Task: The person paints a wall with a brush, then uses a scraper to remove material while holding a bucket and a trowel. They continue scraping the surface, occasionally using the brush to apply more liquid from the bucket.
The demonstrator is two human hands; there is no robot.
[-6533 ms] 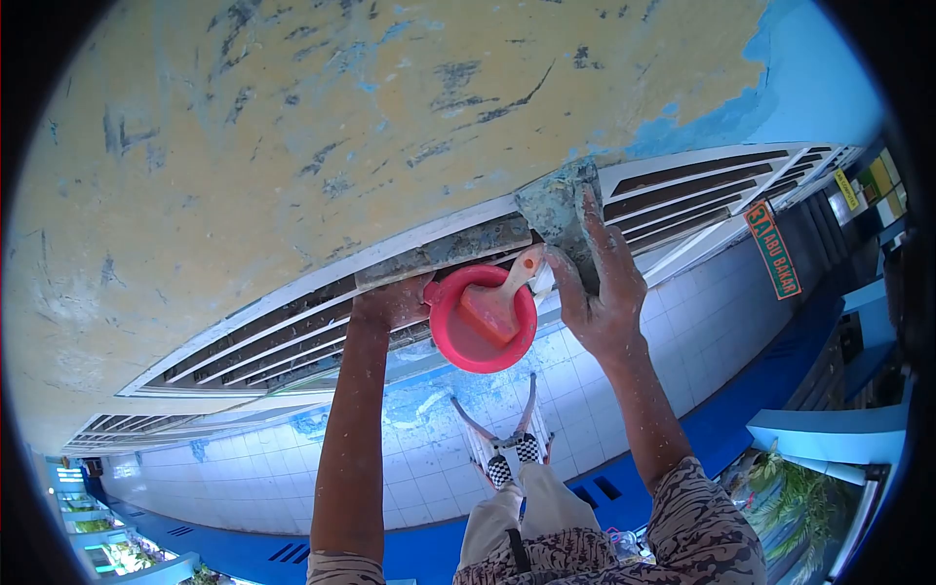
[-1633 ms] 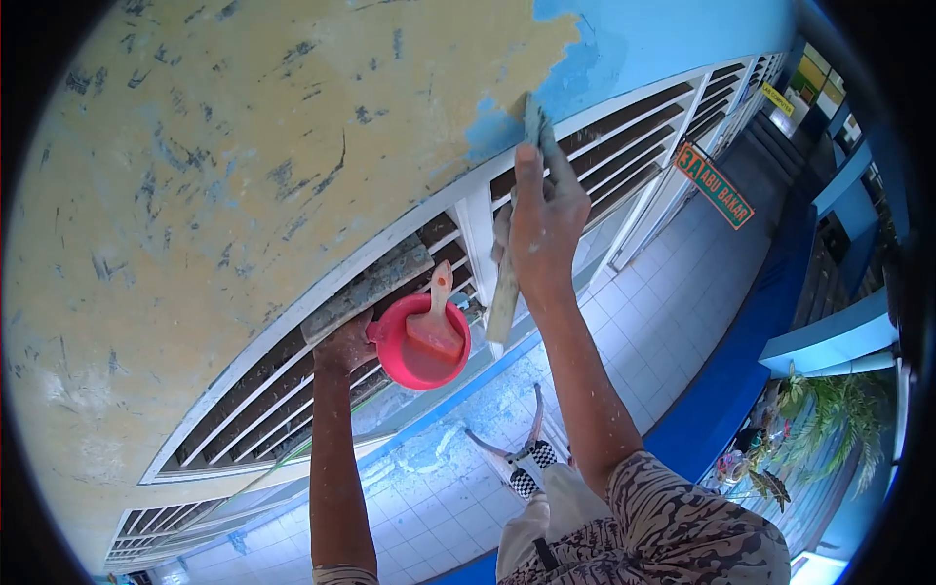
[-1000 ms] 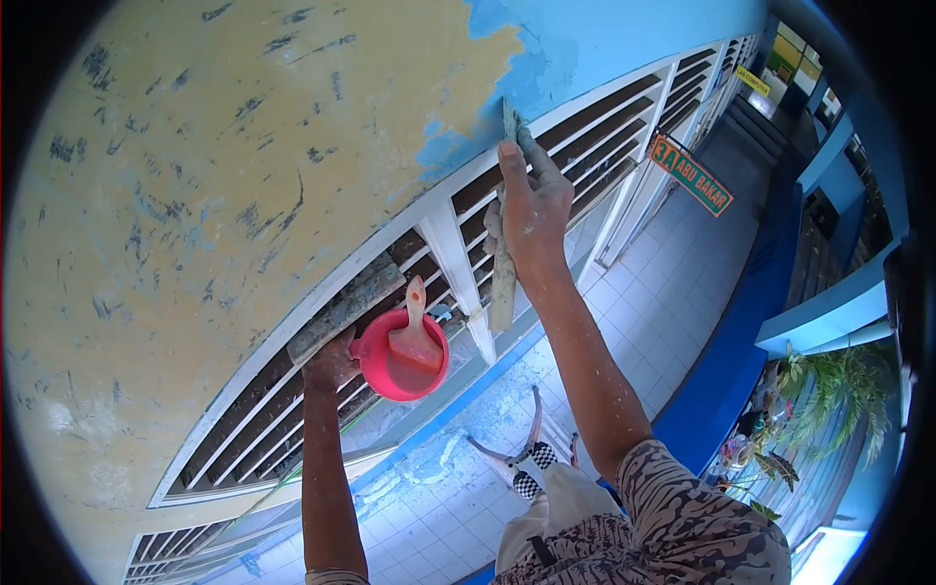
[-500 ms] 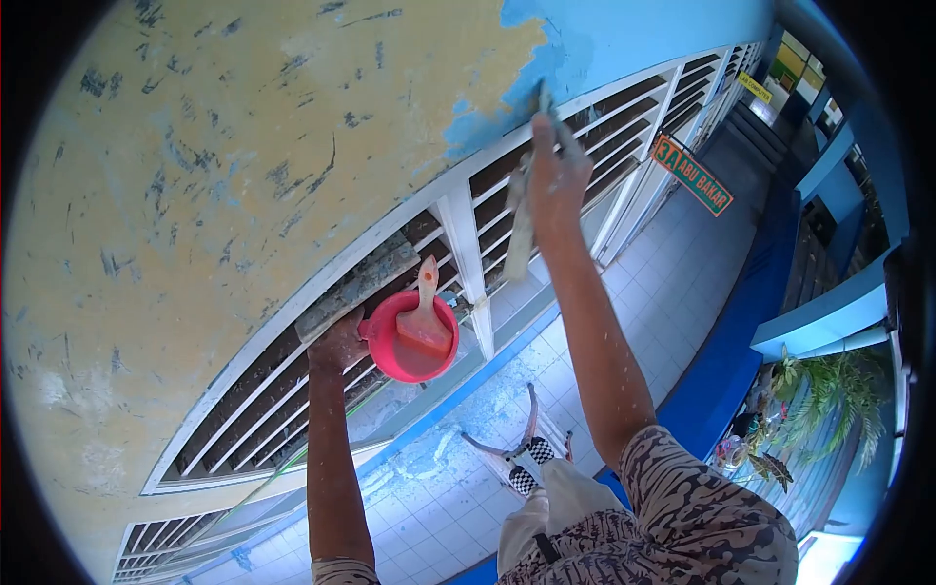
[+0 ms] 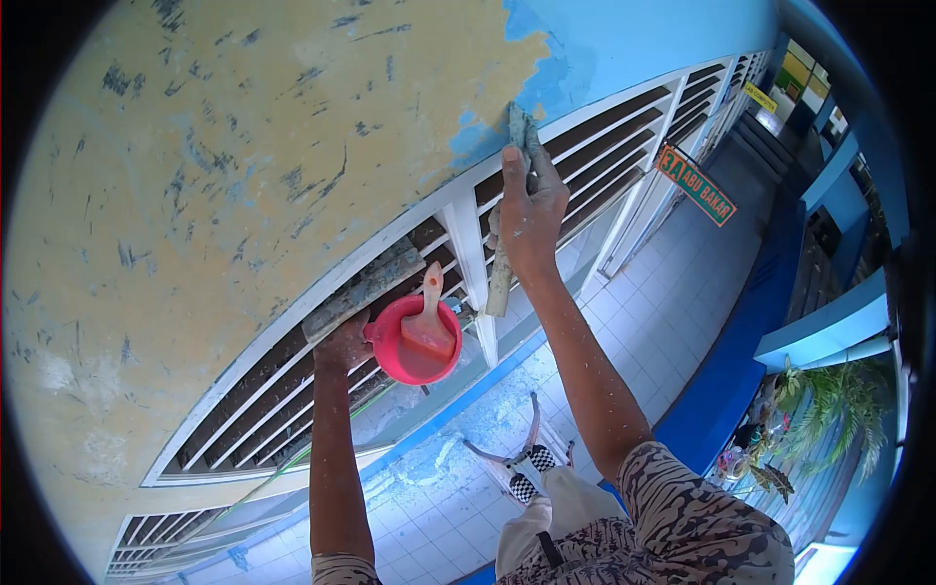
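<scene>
Pink cup (image 5: 387,343) against left grip (image 5: 343,345)

Left hand (image 5: 343,346)'s got a red pot (image 5: 387,343) with a paintbrush (image 5: 427,334) leaning in it, plus a grey-crusted flat strip (image 5: 369,290) just past the fingers. Right hand (image 5: 534,222) grips a crusty scraper (image 5: 499,281), tip up by the yellowish wall (image 5: 283,107)'s ragged blue patch (image 5: 548,76). White slatted vents (image 5: 244,421) run alongside; farther right hangs a "3A ABU BAKAR" sign (image 5: 696,185).
</scene>
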